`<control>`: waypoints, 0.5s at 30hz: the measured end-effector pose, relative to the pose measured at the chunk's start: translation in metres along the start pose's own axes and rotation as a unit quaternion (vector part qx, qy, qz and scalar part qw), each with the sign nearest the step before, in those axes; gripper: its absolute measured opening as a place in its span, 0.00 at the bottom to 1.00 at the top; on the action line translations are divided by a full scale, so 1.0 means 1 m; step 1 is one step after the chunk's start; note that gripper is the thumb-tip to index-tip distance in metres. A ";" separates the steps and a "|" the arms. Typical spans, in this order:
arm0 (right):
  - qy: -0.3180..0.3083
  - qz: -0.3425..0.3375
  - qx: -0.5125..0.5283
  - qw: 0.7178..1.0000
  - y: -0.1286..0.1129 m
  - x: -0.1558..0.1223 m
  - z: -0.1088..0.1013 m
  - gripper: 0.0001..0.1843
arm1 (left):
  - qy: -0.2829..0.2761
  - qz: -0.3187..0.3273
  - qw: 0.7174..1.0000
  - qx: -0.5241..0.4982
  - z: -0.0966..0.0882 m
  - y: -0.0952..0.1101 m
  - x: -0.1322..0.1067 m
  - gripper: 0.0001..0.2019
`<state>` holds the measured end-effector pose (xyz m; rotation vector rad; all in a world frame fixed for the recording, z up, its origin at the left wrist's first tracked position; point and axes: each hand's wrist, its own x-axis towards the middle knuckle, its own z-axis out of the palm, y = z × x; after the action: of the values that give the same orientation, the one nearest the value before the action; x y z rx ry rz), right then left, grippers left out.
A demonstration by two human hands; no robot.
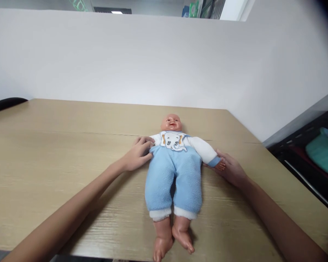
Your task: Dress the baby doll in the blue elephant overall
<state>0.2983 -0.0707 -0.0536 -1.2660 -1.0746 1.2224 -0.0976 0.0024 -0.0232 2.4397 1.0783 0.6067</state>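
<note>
A baby doll (175, 163) lies on its back on the table, head away from me and bare feet toward the near edge. It wears fuzzy light blue trousers with white cuffs and a white top with an elephant face on the chest. My left hand (139, 153) closes around the doll's sleeved arm on the left side, hiding that arm's end. On the other side, my right hand (231, 169) is under the doll's outstretched arm (206, 150), its fingers cupped about the blue cuff and partly hidden by it.
The pale wooden table (71, 145) runs back to a white wall (125, 58). Beyond its right edge is a dark rack (297, 160) with a teal item (324, 153) in it. A black curved object (8, 103) shows at the far left edge.
</note>
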 end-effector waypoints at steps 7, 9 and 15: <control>-0.039 0.004 -0.072 0.997 0.003 0.013 -0.013 0.23 | 0.039 -0.059 0.997 -0.011 -0.003 -0.007 0.014 0.09; -0.016 -0.004 -0.132 0.991 0.003 0.019 -0.015 0.24 | 0.051 -0.061 0.997 -0.009 -0.002 -0.009 0.017 0.09; 0.021 -0.056 -0.278 0.959 -0.001 0.036 -0.003 0.26 | 0.092 -0.160 0.982 -0.029 -0.003 -0.019 0.022 0.17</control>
<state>0.3040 -0.0356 -0.0554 -1.6137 -1.5010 0.8235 -0.0971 0.0314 -0.0252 2.1281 1.4675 0.7537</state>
